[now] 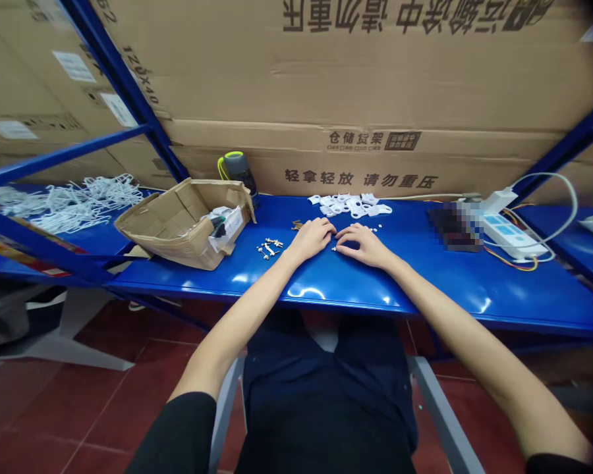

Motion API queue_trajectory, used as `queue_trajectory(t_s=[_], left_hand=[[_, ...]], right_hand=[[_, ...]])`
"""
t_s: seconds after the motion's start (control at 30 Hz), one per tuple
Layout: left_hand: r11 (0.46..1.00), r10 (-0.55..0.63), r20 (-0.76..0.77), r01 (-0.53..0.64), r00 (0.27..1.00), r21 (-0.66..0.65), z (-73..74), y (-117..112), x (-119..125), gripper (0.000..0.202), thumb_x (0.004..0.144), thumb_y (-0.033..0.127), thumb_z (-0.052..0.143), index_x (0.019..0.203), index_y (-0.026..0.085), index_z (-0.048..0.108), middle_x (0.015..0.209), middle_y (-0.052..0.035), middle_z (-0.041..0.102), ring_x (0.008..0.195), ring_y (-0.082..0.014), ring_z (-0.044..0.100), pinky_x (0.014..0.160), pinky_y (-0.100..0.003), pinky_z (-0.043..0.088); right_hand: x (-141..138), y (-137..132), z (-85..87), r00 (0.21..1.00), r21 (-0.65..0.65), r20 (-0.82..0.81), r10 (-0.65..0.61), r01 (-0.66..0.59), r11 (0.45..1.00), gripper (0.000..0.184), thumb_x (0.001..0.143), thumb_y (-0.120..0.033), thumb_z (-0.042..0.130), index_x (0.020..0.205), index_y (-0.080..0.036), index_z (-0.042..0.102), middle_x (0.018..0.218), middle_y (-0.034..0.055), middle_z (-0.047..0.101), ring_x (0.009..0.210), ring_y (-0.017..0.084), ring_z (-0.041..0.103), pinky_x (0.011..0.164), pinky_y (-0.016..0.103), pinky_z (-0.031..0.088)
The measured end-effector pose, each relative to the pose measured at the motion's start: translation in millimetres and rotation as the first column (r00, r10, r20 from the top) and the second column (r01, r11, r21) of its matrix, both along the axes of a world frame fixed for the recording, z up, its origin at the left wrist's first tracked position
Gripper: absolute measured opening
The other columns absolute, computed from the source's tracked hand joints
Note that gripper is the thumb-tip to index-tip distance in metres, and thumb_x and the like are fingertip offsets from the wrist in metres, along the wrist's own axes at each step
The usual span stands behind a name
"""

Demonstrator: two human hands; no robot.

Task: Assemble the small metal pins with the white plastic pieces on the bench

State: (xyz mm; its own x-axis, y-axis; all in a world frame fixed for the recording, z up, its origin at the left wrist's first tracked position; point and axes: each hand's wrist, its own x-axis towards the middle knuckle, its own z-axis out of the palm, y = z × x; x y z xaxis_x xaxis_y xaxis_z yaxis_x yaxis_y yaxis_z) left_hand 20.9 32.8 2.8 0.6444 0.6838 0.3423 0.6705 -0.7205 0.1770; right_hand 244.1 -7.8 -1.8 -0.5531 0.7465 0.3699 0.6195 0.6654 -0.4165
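Left grip [309, 240], right grip [363, 245] open, just apart, flat on a blue steel shelf [356, 289]; red tile floor [103, 408] below

Glossy blue painted-metal shelf top [346, 289], matt white plastic pieces [348, 205], small shiny metal parts [269, 248], rough corrugated cardboard box [178, 227]

Glossy blue steel shelf [356, 283], streaked with white glare. Matte white plastic clips [350, 205] on it. Tan corrugated cardboard carton [326, 79], black lettering. Dark red floor tiles [93, 408], thin pale grout lines.
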Motion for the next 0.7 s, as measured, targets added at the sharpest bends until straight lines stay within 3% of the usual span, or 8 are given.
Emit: queue_trajectory(t_s=[0.17, 0.3, 0.43, 0.5, 0.57, 0.7], left_hand=[[1.000, -0.004, 0.009, 0.004, 1.000, -0.006, 1.4, -1.4, -0.3, 0.029, 0.106, 0.018, 0.047, 0.119, 0.022, 0.074, 0.124, -0.0084, 0.073, 0.116, -0.0251, 0.065, 0.099, -0.039, 0.049], [1.000, -0.012, 0.013, 0.013, 1.000, -0.024, 3.8, -2.4, -0.6, 0.030, 0.106, 0.017, 0.047, 0.118, 0.022, 0.074, 0.125, -0.0076, 0.073, 0.117, -0.0248, 0.065, 0.101, -0.038, 0.048], [1.000, -0.013, 0.000, 0.013, 1.000, -0.023, 6.5, -3.9, 0.3, 0.029, 0.106, 0.018, 0.047, 0.115, 0.022, 0.074, 0.124, -0.0076, 0.074, 0.117, -0.0258, 0.065, 0.101, -0.040, 0.048], [0.999, 0.054, 0.001, -0.054, 0.999, -0.001, 8.1, -3.8, -1.1, 0.027, 0.104, 0.017, 0.049, 0.110, 0.022, 0.075, 0.119, -0.0086, 0.075, 0.114, -0.0275, 0.066, 0.100, -0.043, 0.047], [0.979, 0.199, 0.029, -0.200, 0.980, 0.040, 9.9, -2.1, -6.3, 0.024, 0.100, 0.015, 0.052, 0.101, 0.021, 0.075, 0.113, -0.0110, 0.075, 0.111, -0.0302, 0.066, 0.100, -0.046, 0.047], [0.874, 0.451, 0.138, -0.467, 0.882, 0.133, 14.1, 1.6, -27.7, 0.020, 0.095, 0.015, 0.054, 0.096, 0.019, 0.073, 0.109, -0.0171, 0.074, 0.110, -0.0358, 0.065, 0.097, -0.051, 0.047]], right_hand=[[4.5, 2.3, 0.1, 0.983, 0.078, 0.032, -0.181, 0.178, 0.981, 0.037, 0.108, -0.045, 0.048, 0.116, -0.027, 0.079, 0.132, 0.0095, 0.075, 0.123, 0.033, 0.063, 0.105, 0.052, 0.045], [17.2, 6.2, -1.8, 0.909, 0.183, 0.079, -0.410, 0.391, 0.902, 0.033, 0.104, -0.034, 0.051, 0.124, -0.024, 0.076, 0.146, 0.0141, 0.067, 0.136, 0.038, 0.055, 0.103, 0.056, 0.045], [29.2, 11.2, -5.5, 0.853, 0.194, 0.104, -0.512, 0.487, 0.851, 0.031, 0.102, -0.032, 0.053, 0.120, -0.025, 0.077, 0.144, 0.0153, 0.067, 0.136, 0.040, 0.054, 0.102, 0.059, 0.046], [32.0, 12.6, -6.7, 0.842, 0.182, 0.104, -0.530, 0.508, 0.842, 0.031, 0.102, -0.033, 0.052, 0.117, -0.025, 0.078, 0.140, 0.0158, 0.069, 0.132, 0.040, 0.056, 0.100, 0.059, 0.047], [32.6, 13.1, -7.1, 0.837, 0.171, 0.095, -0.539, 0.519, 0.837, 0.032, 0.103, -0.033, 0.051, 0.115, -0.024, 0.079, 0.136, 0.0161, 0.071, 0.129, 0.040, 0.057, 0.098, 0.058, 0.048], [30.6, 12.6, -5.8, 0.834, 0.155, 0.058, -0.549, 0.535, 0.830, 0.034, 0.105, -0.034, 0.047, 0.112, -0.024, 0.080, 0.132, 0.0157, 0.073, 0.126, 0.039, 0.058, 0.097, 0.058, 0.048]])
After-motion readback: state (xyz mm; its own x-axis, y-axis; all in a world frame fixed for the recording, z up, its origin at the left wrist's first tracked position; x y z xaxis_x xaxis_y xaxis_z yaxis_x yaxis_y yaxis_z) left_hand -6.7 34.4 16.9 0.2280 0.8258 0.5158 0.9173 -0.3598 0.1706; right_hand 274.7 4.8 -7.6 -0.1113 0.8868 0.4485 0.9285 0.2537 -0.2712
